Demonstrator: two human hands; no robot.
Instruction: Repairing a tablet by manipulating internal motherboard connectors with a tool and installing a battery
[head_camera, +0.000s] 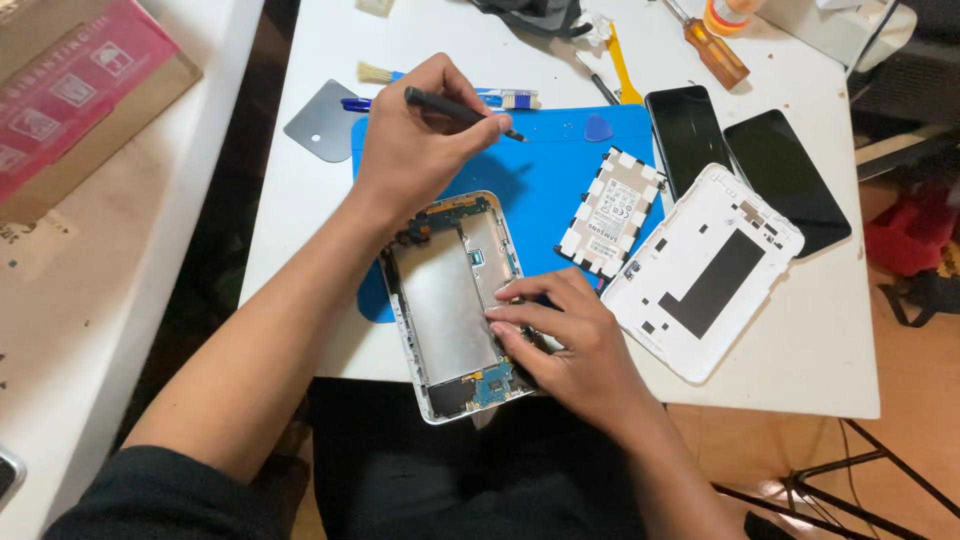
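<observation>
Two hands work over an opened tablet (455, 305) lying on the blue mat (560, 170) at the table's (800, 350) near edge. Left hand (415, 150) pinches a black tool (460, 108) between thumb and fingers, above the tablet's top end. Right hand (565, 340) rests its fingertips, held together, on the tablet's right edge. Battery (610, 212) and white back cover (705, 270) lie just right of it.

Both forearms are bare, a black sleeve covers the left upper arm, and the lap is dark-clothed.
</observation>
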